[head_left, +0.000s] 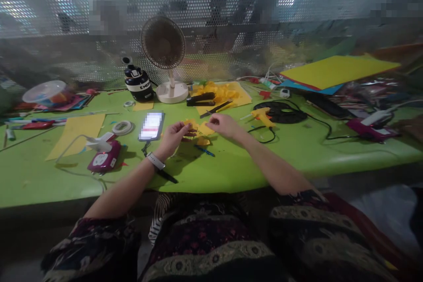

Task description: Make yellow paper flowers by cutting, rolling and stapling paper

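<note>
Both hands meet over the middle of the green table (228, 158). My left hand (174, 137), with a white band on the wrist, pinches a crumpled yellow paper piece (191, 124). Just to its right, my right hand (226, 127) is closed on the edge of a flat yellow paper piece (205, 129). The two papers are side by side; whether they are joined I cannot tell. Below them lie a small yellow scrap (202, 141) and a blue pen-like item (205, 151). A lit phone (151, 127) lies left of my left hand.
Behind my hands are a black stapler (201, 98), scissors (218, 108) and a heap of yellow paper pieces (220, 92). A yellow glue gun (264, 116) with a cord lies at right. A fan (172, 92), a jug (139, 84), tape (123, 128) and a purple power adapter (104, 157) stand left.
</note>
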{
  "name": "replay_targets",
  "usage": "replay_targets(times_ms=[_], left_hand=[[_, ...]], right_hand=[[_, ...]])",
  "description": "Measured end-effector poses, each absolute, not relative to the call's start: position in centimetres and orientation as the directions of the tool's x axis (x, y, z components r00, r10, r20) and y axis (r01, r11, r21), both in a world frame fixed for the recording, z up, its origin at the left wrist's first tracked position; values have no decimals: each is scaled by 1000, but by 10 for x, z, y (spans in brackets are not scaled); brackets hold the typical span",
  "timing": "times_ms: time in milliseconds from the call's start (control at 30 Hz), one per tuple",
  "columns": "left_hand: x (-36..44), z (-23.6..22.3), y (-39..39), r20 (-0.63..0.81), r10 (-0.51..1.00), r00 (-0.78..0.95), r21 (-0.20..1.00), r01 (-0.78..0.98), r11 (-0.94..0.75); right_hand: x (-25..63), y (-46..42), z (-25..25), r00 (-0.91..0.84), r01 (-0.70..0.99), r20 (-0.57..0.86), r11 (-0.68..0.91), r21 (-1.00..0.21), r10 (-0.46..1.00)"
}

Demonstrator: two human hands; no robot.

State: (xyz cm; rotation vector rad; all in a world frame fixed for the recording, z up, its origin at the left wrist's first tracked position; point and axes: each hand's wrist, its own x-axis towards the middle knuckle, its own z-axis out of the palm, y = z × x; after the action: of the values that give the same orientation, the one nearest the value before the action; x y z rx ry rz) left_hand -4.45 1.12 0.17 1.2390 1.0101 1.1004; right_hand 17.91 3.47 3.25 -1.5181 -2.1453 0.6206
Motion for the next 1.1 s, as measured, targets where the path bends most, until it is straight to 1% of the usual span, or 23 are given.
replay_targets(times_ms=[67, 100, 133, 200, 267, 467, 600, 667, 767, 833, 900, 967, 1033, 1100], left_hand=[[-46, 1, 13, -11, 982, 189, 994, -101, 31], [-46, 1, 14, -18, 981, 191, 993, -113, 40], [-46, 1, 14, -22, 981, 192, 991, -126, 47], [-46, 3, 14, -27, 981, 190, 986, -157, 58], [-45, 6, 13, -38, 982, 187, 979, -188, 74], [-46, 11, 12, -89, 976, 197, 958, -253, 138], [-47, 10, 15, -100, 977, 188, 950, -275, 151], [-48, 8, 17, -97, 976, 193, 947, -284, 150], [-49, 6, 18, -98, 974, 203, 942, -298, 156], [-49, 6, 18, -96, 975, 202, 938, -309, 156], [-49, 8, 17, -81, 977, 199, 933, -330, 145], [-48, 10, 15, -59, 979, 197, 926, -357, 127], [-48, 12, 15, -46, 982, 185, 922, -371, 113], [-48, 12, 16, -37, 986, 161, 921, -377, 96]], right_hand=[[194, 47, 32, -171, 909, 87, 191, -370, 981], [201, 52, 31, -123, 948, 67, 137, -288, 990], [205, 57, 30, -92, 970, 29, 96, -225, 995], [211, 63, 28, -56, 987, -38, 49, -154, 998], [211, 66, 27, -40, 991, -75, 30, -128, 996], [212, 65, 33, -39, 995, -135, 25, -100, 990], [216, 65, 35, -28, 997, -137, 19, -68, 990], [218, 65, 37, -24, 997, -144, 13, -75, 989], [222, 64, 43, -27, 987, -178, -2, -162, 984], [225, 61, 48, -37, 967, -183, -11, -254, 982], [225, 58, 52, -51, 927, -161, -14, -376, 986], [222, 55, 54, -71, 836, -140, -17, -548, 988], [216, 50, 53, -101, 694, -128, -22, -720, 987], [207, 45, 52, -149, 559, -121, -17, -829, 981]])
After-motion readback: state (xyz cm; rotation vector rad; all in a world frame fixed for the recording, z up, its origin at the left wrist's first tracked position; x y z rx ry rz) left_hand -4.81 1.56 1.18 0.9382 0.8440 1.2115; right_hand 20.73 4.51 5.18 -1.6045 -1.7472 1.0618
